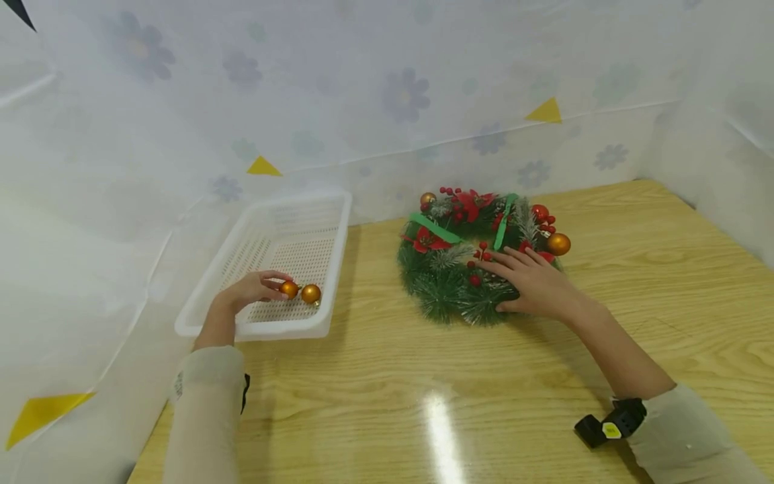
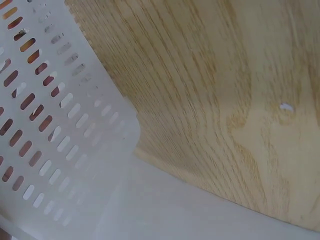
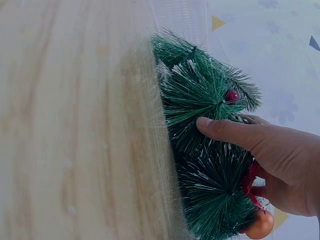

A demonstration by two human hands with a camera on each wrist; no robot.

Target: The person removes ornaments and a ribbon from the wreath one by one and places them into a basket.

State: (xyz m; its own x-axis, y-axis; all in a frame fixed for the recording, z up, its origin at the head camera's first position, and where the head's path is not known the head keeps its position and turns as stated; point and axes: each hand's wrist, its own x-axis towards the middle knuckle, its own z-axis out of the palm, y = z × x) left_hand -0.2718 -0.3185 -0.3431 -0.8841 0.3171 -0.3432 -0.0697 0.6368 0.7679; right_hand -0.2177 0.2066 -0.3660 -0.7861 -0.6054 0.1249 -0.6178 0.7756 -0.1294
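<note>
My left hand (image 1: 256,289) reaches into a white plastic basket (image 1: 340,252), its fingers pinching an orange-gold Christmas ball (image 1: 289,290). Right beside it in the basket lies a second gold ball (image 1: 311,294). In the left wrist view the slotted basket wall (image 2: 100,115) mostly hides that hand. My right hand (image 1: 538,286) rests on the near right part of a green Christmas wreath (image 1: 441,296), fingers spread over the greenery. The right wrist view has its thumb (image 3: 220,129) lying on the pine needles. Red poinsettias (image 1: 474,204), berries and green strips (image 1: 435,228) decorate the wreath.
Both basket and wreath are on a wood-grain table (image 1: 363,403). A gold ball (image 1: 559,244) hangs at the wreath's right edge and another (image 1: 428,199) at its upper left. Flower-patterned white sheeting (image 1: 338,87) surrounds the table at the back and sides.
</note>
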